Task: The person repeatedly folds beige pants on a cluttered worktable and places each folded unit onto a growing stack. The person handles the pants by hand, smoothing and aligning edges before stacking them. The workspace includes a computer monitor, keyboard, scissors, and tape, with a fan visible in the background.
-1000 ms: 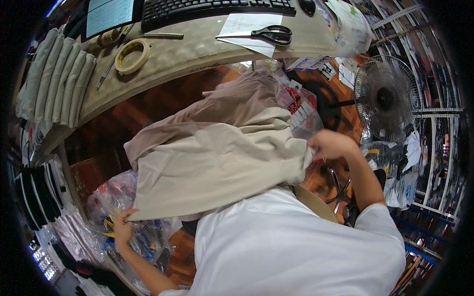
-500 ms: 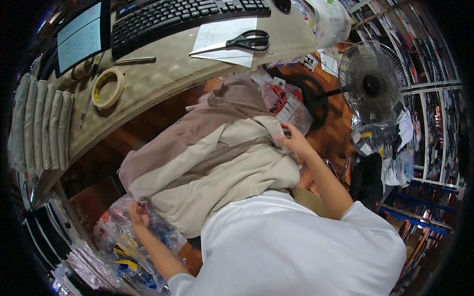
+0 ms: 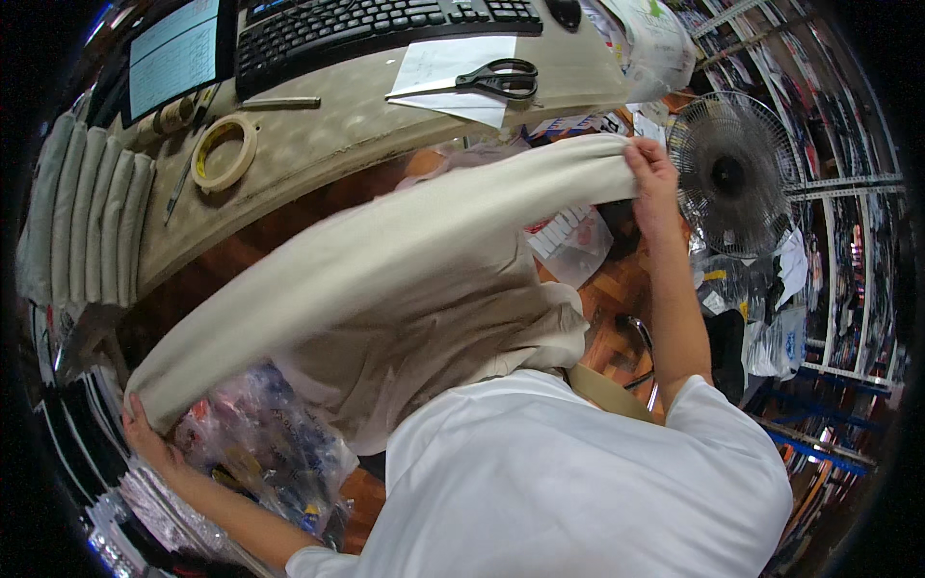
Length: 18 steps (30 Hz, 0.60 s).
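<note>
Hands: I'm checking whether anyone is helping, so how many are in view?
2: the left hand at the lower-left end of the cream cloth, the right hand at its upper-right end. No other hand shows.

Keyboard (image 3: 385, 40), tape (image 3: 248, 149), paper (image 3: 436, 65) on table (image 3: 337, 133)

Beige desk (image 3: 337, 135) with a worn edge spans the far side; reddish-brown parquet floor (image 3: 617, 289) lies below; metal-framed shelving (image 3: 848, 182) lines the right, beside a wire-caged fan (image 3: 729, 173).
</note>
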Available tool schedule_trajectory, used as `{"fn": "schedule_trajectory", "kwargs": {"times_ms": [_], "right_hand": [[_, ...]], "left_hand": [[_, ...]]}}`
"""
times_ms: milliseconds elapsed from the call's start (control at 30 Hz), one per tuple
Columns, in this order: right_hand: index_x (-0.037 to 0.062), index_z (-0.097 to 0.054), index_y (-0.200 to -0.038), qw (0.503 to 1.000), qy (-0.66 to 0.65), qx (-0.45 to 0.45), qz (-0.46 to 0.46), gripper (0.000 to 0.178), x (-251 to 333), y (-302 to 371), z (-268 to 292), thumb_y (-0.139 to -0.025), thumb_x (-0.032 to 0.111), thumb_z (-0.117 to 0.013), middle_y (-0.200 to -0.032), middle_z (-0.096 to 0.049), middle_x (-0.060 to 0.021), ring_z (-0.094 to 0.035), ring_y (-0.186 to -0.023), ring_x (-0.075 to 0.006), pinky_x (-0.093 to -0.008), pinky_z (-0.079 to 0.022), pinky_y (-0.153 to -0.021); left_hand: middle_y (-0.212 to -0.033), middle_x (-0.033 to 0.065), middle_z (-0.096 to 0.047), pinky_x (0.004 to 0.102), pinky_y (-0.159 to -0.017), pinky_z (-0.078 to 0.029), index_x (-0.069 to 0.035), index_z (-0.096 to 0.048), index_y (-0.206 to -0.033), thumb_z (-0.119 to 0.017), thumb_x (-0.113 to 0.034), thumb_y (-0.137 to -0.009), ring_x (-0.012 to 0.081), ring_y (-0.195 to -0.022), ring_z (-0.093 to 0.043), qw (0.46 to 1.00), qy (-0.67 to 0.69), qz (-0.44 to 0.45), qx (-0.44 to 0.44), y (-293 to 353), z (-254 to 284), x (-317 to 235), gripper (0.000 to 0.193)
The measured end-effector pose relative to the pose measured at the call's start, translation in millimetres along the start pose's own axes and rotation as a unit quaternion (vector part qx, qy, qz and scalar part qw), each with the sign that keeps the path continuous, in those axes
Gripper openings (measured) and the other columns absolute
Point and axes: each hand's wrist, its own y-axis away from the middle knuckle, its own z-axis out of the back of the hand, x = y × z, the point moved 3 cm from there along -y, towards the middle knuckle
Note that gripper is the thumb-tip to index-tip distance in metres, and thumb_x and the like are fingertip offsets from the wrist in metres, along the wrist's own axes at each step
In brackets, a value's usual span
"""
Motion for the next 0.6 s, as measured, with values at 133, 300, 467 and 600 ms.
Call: {"fn": "schedule_trajectory", "kwargs": {"times_ms": [133,300,467,600], "right_hand": [[0.0020,-0.055,-0.109,0.991,0.131,-0.009,0.017,0.031,23.0,35.5,9.9,-0.081,0.008,-0.067,-0.087,-0.060,-0.0013,-0.054,-0.077,-0.0084,-0.0218,-0.044,-0.071],[0.0010,-0.054,-0.106,0.955,0.256,0.038,-0.147,0.031,-54.1,108.5,48.4,-0.079,0.003,-0.068,-0.076,-0.053,0.0019,-0.049,-0.071,-0.0065,-0.0209,-0.041,-0.066],[0.0036,-0.055,-0.104,0.951,0.237,0.008,-0.196,0.025,-70.6,111.9,32.1,-0.081,0.006,-0.065,-0.076,-0.053,0.0004,-0.049,-0.060,-0.0080,-0.0209,-0.039,-0.049],[0.0044,-0.054,-0.102,0.976,0.187,0.097,-0.056,0.019,-31.3,22.2,-34.7,-0.085,0.009,-0.060,-0.085,-0.057,-0.0027,-0.057,-0.071,-0.0109,-0.0246,-0.050,-0.052]], "left_hand": [[-0.104,0.0133,-0.062,0.0368,-0.085,-0.046,0.002,-0.057,-0.110,-0.064,-0.028,-0.086,0.0225,-0.096,-0.057,0.992,-0.121,0.003,0.039,53.2,59.3,39.1,0.038],[-0.098,0.0116,-0.061,0.0322,-0.085,-0.042,0.006,-0.055,-0.108,-0.063,-0.023,-0.088,0.0189,-0.088,-0.054,0.932,-0.351,0.071,0.058,135.6,101.9,208.3,0.036],[-0.112,0.0144,-0.057,0.0329,-0.092,-0.040,0.007,-0.054,-0.111,-0.061,-0.021,-0.089,0.0212,-0.100,-0.053,0.982,-0.149,0.105,-0.053,161.7,78.2,212.3,0.037],[-0.099,0.0101,-0.060,0.0326,-0.087,-0.042,0.000,-0.056,-0.106,-0.062,-0.022,-0.088,0.0210,-0.092,-0.056,0.895,-0.438,-0.050,0.061,59.4,35.3,99.8,0.029]]}}
